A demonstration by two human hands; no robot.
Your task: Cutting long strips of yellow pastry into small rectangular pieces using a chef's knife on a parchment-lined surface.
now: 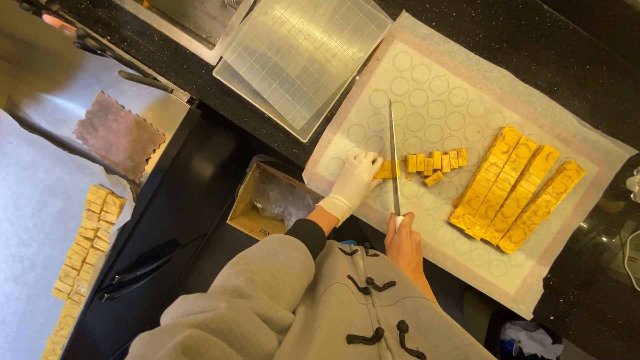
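Near the middle of the frame the left hand [355,181], in a white glove, rests on a short yellow bar [388,169], its fingers pressed down on the bar's left end. The right hand [403,243], bare, sits just below and right of it, its grip closed around the handle of a long knife [393,157]. The blade runs almost straight up the frame from that hand and crosses the bar just right of the gloved fingertips.

The bar lies on a pale baking mat [467,100] printed with rows of circles, which covers much of the dark speckled desk [573,40] in the right half of the frame. Just right of the blade sits a short row of small yellow cut pieces [437,162], one of them lying loose below the row. Further right, four long yellow strips [517,190] lie side by side on the mat, slanting towards the upper right.

At top centre a clear plastic grid tray [300,57] rests partly on the desk. Below the mat's left edge stands an open cardboard box [257,200] with crumpled clear plastic inside. At far left, more yellow cubes [87,247] are lined up on a white sheet, with a brownish cloth [120,133] above them. The person's grey sleeve and coat fill the bottom centre.
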